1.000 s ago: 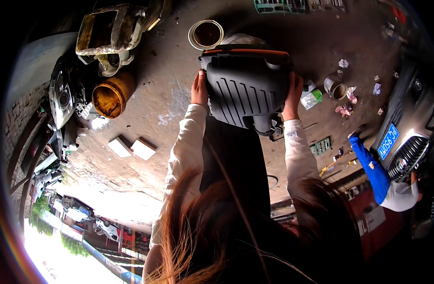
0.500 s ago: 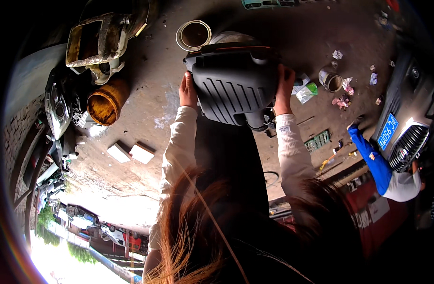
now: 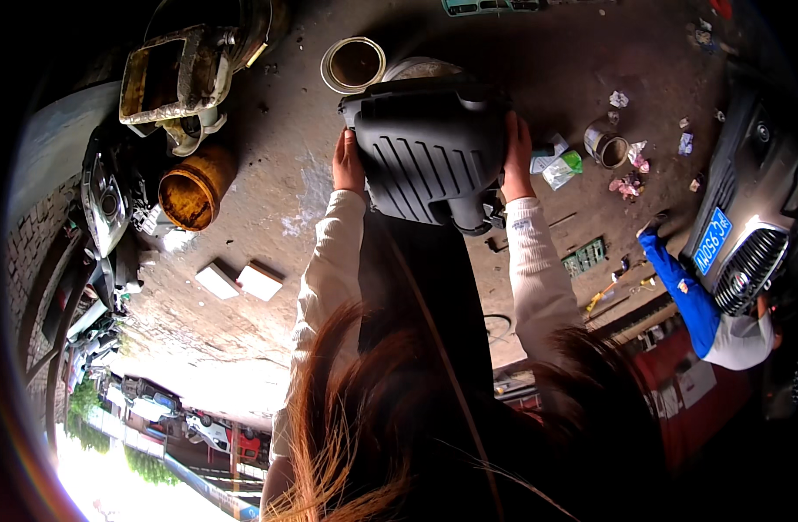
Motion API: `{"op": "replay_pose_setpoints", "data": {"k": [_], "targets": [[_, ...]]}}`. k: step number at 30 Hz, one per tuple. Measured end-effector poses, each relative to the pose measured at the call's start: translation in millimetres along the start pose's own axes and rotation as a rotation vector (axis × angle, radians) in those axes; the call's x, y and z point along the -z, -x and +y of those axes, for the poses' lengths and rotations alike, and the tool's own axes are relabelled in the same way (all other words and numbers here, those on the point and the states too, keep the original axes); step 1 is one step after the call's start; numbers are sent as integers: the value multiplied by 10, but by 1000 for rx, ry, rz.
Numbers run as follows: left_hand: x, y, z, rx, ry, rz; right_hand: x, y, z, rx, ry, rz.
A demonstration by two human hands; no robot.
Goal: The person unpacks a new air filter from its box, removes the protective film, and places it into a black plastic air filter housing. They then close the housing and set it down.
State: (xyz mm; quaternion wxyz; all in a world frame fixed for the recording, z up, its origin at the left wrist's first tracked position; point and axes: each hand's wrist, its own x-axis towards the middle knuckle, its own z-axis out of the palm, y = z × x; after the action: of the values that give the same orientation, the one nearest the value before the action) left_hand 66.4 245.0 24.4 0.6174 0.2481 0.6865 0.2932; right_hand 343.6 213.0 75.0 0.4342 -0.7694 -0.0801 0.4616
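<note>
A black plastic air filter housing [image 3: 429, 161], with slanting ribs and a short round spout at its near right corner, is held up in front of me. My left hand [image 3: 348, 163] is closed on its left side. On the opposite side, my right hand [image 3: 518, 158] presses against the edge, its fingers mostly hidden behind the housing. Just beyond the housing, partly covered by it, are a pale rounded object [image 3: 423, 67] and an open round can [image 3: 354, 64].
To the left stand a rusty bucket [image 3: 190, 193], a grimy metal frame [image 3: 168, 74] and a headlight [image 3: 108, 200]. White blocks [image 3: 260, 280] lie on the floor. On the right are a tipped can [image 3: 606, 148], scattered wrappers, a car [image 3: 738, 226] and a person in blue trousers [image 3: 684, 283] bending beside it.
The housing has tilted slightly, and the orange line along its far edge no longer shows. My right hand's fingers have shifted a little; both hands keep hold of it.
</note>
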Motion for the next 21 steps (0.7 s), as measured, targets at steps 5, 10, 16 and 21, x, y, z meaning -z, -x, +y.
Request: {"op": "replay_pose_setpoints", "data": {"k": [5,10,16,21], "targets": [[-138,56,31,193,112,123,22,-62,73,-38,-109,-62],[-275,99,130,81,205,198,-73,-83,59,9,-97,-78],[-195,-151,-55,-159,-50,367,-99,-535,463,174,16,-176],[-280,-124,174,-261,-439,426,-414,-502,210,73,172,-93]]}}
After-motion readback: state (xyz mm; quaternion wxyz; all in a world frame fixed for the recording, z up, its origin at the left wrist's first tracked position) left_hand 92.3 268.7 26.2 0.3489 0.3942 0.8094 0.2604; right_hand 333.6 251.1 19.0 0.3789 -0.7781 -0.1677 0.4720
